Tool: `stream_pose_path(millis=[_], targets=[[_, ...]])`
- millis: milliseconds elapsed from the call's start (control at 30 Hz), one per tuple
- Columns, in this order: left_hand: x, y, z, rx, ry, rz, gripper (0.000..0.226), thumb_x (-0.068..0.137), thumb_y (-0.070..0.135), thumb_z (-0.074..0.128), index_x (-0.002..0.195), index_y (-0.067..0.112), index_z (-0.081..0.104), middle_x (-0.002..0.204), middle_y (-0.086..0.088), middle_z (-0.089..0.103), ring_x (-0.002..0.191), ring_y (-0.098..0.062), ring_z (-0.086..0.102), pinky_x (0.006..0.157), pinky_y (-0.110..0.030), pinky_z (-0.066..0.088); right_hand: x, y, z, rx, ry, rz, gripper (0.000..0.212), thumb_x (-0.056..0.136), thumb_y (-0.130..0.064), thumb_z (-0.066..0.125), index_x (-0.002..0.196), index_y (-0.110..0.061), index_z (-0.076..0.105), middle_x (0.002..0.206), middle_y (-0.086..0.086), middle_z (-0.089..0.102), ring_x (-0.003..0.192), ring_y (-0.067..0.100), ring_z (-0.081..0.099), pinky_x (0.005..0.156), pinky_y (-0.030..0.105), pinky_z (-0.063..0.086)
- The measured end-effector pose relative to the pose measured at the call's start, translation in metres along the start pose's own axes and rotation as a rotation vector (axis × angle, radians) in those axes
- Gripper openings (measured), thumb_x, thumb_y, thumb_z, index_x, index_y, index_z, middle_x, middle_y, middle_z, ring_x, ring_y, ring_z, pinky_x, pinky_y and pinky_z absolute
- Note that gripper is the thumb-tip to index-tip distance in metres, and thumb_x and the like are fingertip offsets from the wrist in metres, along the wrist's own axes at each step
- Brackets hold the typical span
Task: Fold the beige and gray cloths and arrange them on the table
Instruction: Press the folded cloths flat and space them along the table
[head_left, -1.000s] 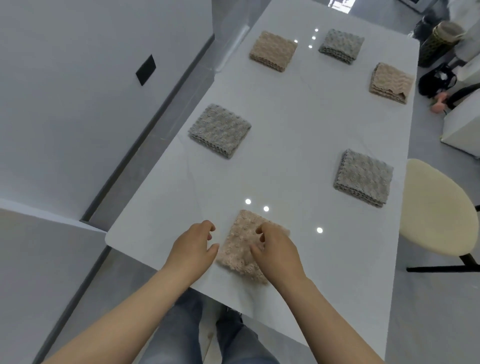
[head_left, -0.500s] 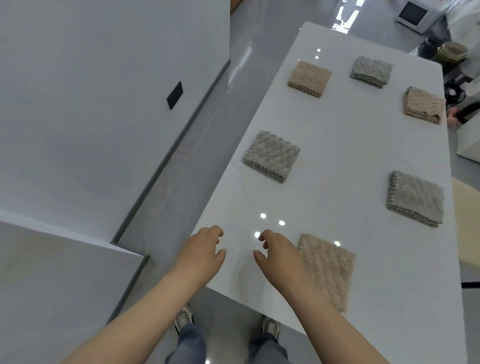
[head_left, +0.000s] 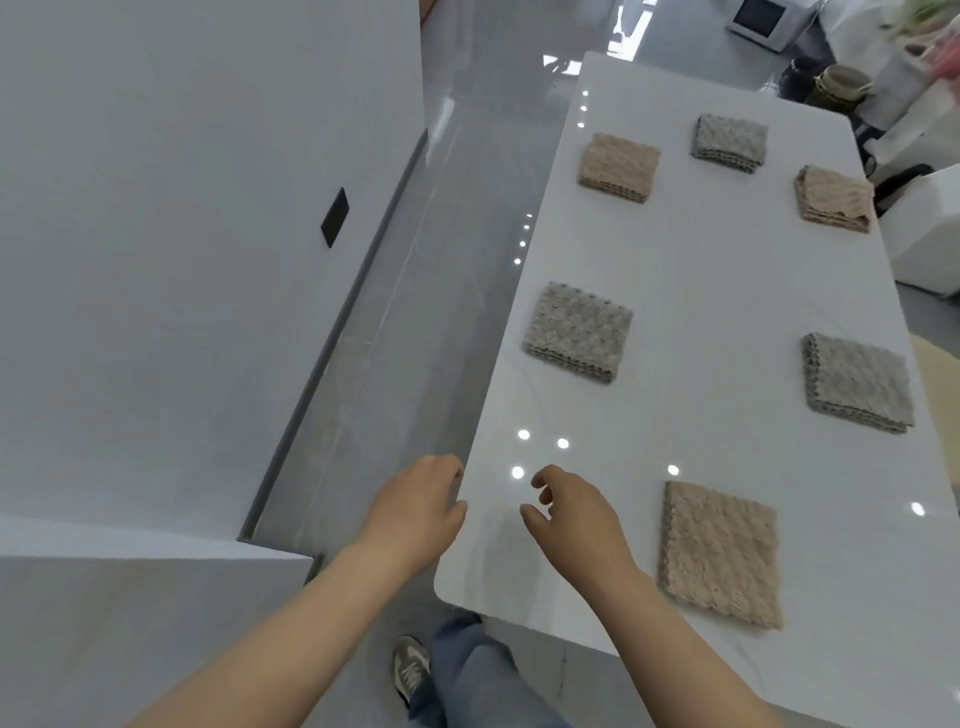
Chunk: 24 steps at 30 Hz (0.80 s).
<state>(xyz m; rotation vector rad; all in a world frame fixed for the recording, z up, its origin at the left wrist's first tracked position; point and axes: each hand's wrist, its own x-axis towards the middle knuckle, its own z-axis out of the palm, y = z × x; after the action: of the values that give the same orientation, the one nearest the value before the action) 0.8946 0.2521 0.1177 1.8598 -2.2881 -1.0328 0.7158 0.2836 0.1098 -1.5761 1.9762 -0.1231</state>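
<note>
1. Beige cloth (head_left: 719, 553), folded square, lies flat at the near end of the white desk (head_left: 701, 291). A folded gray cloth (head_left: 579, 332) lies farther along by the left edge.
2. Right hand (head_left: 574, 517) hovers over the desk just left of the beige cloth, apart from it; its grip is loose, fingers lightly curled, holding nothing.
3. Left hand (head_left: 415, 517) is at the desk's left edge, its grip slack and empty too.

Glossy white table (head_left: 727, 291), nubby cloths (head_left: 577, 331)

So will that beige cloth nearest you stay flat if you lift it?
Probably not. The nearest beige cloth looks soft and fluffy, so lifted by one corner it would likely droop and unfold. On the glossy table it may slide easily.
</note>
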Motion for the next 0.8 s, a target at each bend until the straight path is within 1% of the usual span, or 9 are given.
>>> stream_pose_path(millis=[100,367,467,567,800], targets=[[0.021,0.001,-0.010,0.025,0.017,0.017,0.029,0.092,0.028,0.050,0.118,0.016,0.050,0.116,0.000,0.056,0.101,-0.021,0.056,0.086,-0.037,0.048,0.021,-0.002,-0.008,0.029,0.008,0.005,0.036,0.093,-0.030,0.053,0.127,-0.019,0.052,0.119,-0.002,0.060,0.105,0.013,0.059,0.082,0.023,0.044],[0.069,0.019,-0.031,0.066,0.029,0.066,0.033,0.092,0.029,0.051,0.123,0.017,0.049,0.118,0.001,0.055,0.102,-0.020,0.056,0.086,-0.034,0.048,0.059,-0.001,-0.031,0.071,0.033,0.039,0.035,0.093,-0.030,0.053,0.125,-0.018,0.053,0.116,-0.001,0.061,0.104,0.014,0.058,0.079,0.025,0.043],[0.086,0.027,-0.034,0.092,0.000,0.092,0.033,0.092,0.029,0.051,0.123,0.019,0.049,0.119,0.001,0.056,0.104,-0.019,0.056,0.086,-0.032,0.047,0.066,0.006,-0.037,0.099,0.038,0.085,0.035,0.093,-0.032,0.053,0.125,-0.019,0.052,0.117,-0.002,0.061,0.102,0.013,0.058,0.077,0.023,0.042],[0.106,0.034,-0.035,0.104,-0.034,0.140,0.034,0.092,0.028,0.051,0.124,0.019,0.049,0.120,0.002,0.056,0.106,-0.017,0.055,0.086,-0.029,0.046,0.072,0.011,-0.040,0.141,0.046,0.148,0.035,0.092,-0.031,0.054,0.125,-0.019,0.052,0.117,-0.002,0.061,0.101,0.013,0.058,0.079,0.024,0.043],[0.166,0.040,-0.040,0.154,-0.182,0.276,0.034,0.092,0.027,0.051,0.124,0.019,0.048,0.121,0.001,0.054,0.107,-0.016,0.053,0.087,-0.028,0.045,0.091,0.011,-0.040,0.240,0.091,0.318,0.034,0.093,-0.032,0.053,0.124,-0.019,0.052,0.116,-0.002,0.060,0.101,0.012,0.058,0.078,0.023,0.042]])
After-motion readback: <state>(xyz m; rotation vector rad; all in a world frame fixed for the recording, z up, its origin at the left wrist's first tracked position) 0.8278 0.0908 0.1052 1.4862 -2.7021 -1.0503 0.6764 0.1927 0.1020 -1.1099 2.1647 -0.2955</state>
